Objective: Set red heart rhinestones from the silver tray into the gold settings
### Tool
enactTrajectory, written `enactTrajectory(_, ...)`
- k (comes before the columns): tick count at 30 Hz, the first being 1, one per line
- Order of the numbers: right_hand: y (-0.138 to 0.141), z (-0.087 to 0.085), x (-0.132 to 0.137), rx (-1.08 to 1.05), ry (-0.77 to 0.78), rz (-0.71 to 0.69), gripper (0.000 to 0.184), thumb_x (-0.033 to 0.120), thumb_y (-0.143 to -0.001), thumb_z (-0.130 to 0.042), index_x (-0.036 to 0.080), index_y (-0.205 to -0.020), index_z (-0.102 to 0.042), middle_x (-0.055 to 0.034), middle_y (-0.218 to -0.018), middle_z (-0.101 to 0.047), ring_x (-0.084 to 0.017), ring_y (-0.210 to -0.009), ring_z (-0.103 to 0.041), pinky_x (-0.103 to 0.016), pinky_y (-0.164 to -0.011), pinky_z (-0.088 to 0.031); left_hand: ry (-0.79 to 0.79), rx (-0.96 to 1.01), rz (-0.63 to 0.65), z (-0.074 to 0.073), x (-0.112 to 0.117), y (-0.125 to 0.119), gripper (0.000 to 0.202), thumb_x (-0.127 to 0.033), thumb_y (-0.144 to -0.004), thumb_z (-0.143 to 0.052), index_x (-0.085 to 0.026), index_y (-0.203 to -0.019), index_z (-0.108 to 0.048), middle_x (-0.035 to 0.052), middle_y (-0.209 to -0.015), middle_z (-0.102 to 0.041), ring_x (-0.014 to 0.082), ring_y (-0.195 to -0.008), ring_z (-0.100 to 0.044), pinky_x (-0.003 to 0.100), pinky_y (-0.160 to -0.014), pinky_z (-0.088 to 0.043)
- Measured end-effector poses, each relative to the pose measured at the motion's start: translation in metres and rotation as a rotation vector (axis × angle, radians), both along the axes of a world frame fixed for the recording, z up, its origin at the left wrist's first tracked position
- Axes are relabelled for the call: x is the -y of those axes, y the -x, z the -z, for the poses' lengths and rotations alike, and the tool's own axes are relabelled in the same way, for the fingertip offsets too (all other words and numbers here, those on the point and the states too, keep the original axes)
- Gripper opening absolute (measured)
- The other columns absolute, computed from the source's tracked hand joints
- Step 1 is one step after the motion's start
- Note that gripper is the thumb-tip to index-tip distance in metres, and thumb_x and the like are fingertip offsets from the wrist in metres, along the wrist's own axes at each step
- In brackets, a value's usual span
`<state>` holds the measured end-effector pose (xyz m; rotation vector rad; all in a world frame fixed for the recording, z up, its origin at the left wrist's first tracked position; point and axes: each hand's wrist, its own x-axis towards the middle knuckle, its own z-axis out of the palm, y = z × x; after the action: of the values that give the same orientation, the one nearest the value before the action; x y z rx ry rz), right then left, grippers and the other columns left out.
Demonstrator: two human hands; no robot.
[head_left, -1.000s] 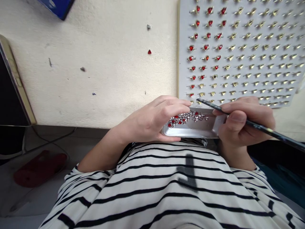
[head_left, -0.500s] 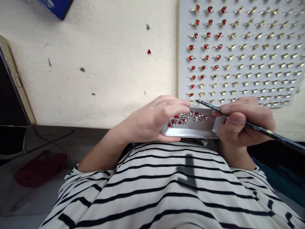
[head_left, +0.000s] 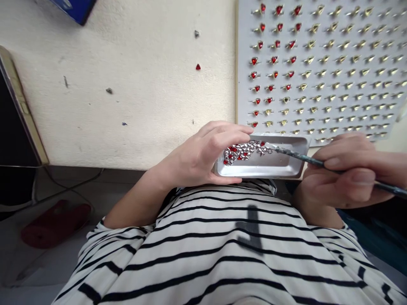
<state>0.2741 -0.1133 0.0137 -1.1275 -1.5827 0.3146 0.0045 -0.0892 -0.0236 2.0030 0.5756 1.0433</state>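
My left hand (head_left: 210,154) is closed around the left end of a small white tray (head_left: 260,171) at the table's front edge. Small triangular stones (head_left: 243,151), red and silver, lie heaped in its left half. My right hand (head_left: 346,171) pinches a dark, thin stick like a picking pen (head_left: 305,158). Its pale tip is over the tray, close to the right side of the heap; whether it touches a stone I cannot tell. Behind the tray, a grey board (head_left: 243,84) carries rows of gold rings; the left columns have red stones set in several of them.
A loose red stone (head_left: 198,67) and a grey one (head_left: 196,34) lie on the pale table (head_left: 152,106). A blue object (head_left: 74,8) sits at the back left. At the left edge is a dark, gold-rimmed device (head_left: 19,110). Below lies a red object (head_left: 55,224).
My right hand has moved right and down, bringing the stick's tip from the board's front edge to over the stones in the tray. The left hand keeps its hold on the tray.
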Motion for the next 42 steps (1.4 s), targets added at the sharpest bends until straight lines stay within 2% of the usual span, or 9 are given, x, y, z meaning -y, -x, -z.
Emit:
enactTrajectory(2, 0.001, 0.001, -0.004, 0.038, -0.154, -0.062, 0.044, 0.040, -0.104, -0.048, 0.019, -0.065, -0.050, 0.0063, -0.055, -0.047, -0.004, -0.049, -0.047, -0.034, -0.056, -0.032, 0.007, -0.013, 0.006, 0.001, 0.000, 0.000, 0.081, -0.047, -0.091, -0.083, -0.032, -0.158, -0.039, 0.0063, -0.148, -0.067, 0.0239, -0.142, -0.066, 0.049, -0.118, -0.058)
enactTrajectory(4, 0.002, 0.002, -0.008, 0.071, -0.222, -0.092, 0.038, 0.032, -0.104, -0.046, 0.019, -0.068, -0.051, 0.0058, -0.058, -0.049, -0.004, -0.049, -0.047, -0.033, -0.054, -0.032, 0.004, -0.008, 0.012, 0.002, 0.000, 0.001, 0.085, -0.047, -0.090, -0.084, -0.033, -0.159, -0.037, 0.0060, -0.149, -0.066, 0.0242, -0.142, -0.065, 0.049, -0.118, -0.058)
enactTrajectory(9, 0.003, 0.005, -0.010, 0.105, -0.239, -0.097, 0.032, 0.030, -0.101, -0.046, 0.020, -0.072, -0.053, 0.0067, -0.060, -0.051, -0.005, -0.049, -0.046, -0.032, -0.052, -0.032, -0.022, 0.046, 0.004, 0.004, -0.001, 0.000, 0.084, -0.044, -0.088, -0.087, -0.029, -0.157, -0.041, 0.0096, -0.147, -0.068, 0.0238, -0.141, -0.066, 0.048, -0.117, -0.059)
enactTrajectory(13, 0.004, 0.007, -0.008, 0.103, -0.201, -0.066, 0.032, 0.029, -0.099, -0.047, 0.018, -0.069, -0.051, 0.0064, -0.056, -0.048, -0.004, -0.048, -0.045, -0.031, -0.054, -0.032, -0.003, 0.038, 0.008, 0.005, -0.001, 0.000, 0.085, -0.044, -0.088, -0.087, -0.032, -0.158, -0.041, 0.0083, -0.148, -0.068, 0.0240, -0.141, -0.066, 0.048, -0.118, -0.059)
enactTrajectory(19, 0.002, 0.010, -0.019, -0.005, -0.383, -0.077, 0.035, 0.029, -0.101, -0.039, 0.018, -0.069, -0.048, 0.0058, -0.056, -0.047, -0.002, -0.044, -0.039, -0.030, -0.052, -0.028, 0.005, 0.037, 0.005, 0.004, 0.000, 0.000, 0.086, -0.042, -0.088, -0.087, -0.034, -0.159, -0.039, 0.0070, -0.149, -0.067, 0.0240, -0.141, -0.066, 0.049, -0.118, -0.059)
enactTrajectory(26, 0.003, 0.011, -0.017, -0.005, -0.353, -0.025, 0.037, 0.029, -0.100, -0.043, 0.019, -0.066, -0.049, 0.0066, -0.053, -0.042, -0.003, -0.043, -0.040, -0.028, -0.051, -0.028, -0.024, 0.059, -0.019, 0.002, 0.001, -0.001, 0.076, -0.037, -0.092, -0.084, -0.025, -0.156, -0.044, 0.0112, -0.146, -0.069, 0.0226, -0.140, -0.067, 0.047, -0.117, -0.060)
enactTrajectory(31, 0.003, 0.013, -0.014, 0.003, -0.294, -0.004, 0.032, 0.029, -0.098, -0.047, 0.018, -0.067, -0.051, 0.0058, -0.053, -0.042, -0.003, -0.044, -0.042, -0.029, -0.050, -0.029, 0.001, 0.062, -0.018, 0.003, 0.002, -0.001, 0.080, -0.037, -0.091, -0.085, -0.032, -0.158, -0.042, 0.0088, -0.148, -0.068, 0.0234, -0.140, -0.066, 0.047, -0.119, -0.059)
enactTrajectory(36, 0.003, 0.014, -0.018, -0.026, -0.364, -0.046, 0.034, 0.027, -0.099, -0.041, 0.020, -0.067, -0.051, 0.0058, -0.054, -0.042, -0.004, -0.044, -0.042, -0.030, -0.050, -0.028, 0.025, 0.045, -0.004, 0.004, 0.002, -0.001, 0.083, -0.039, -0.091, -0.085, -0.034, -0.160, -0.039, 0.0081, -0.150, -0.067, 0.0251, -0.140, -0.065, 0.050, -0.119, -0.059)
enactTrajectory(42, 0.005, 0.010, -0.014, 0.003, -0.336, -0.022, 0.035, 0.029, -0.099, -0.042, 0.019, -0.067, -0.047, 0.0067, -0.054, -0.043, -0.003, -0.044, -0.041, -0.031, -0.051, -0.027, 0.016, 0.061, -0.006, 0.001, 0.002, -0.001, 0.083, -0.033, -0.090, -0.086, -0.032, -0.160, -0.040, 0.0096, -0.148, -0.067, 0.0251, -0.140, -0.066, 0.050, -0.119, -0.058)
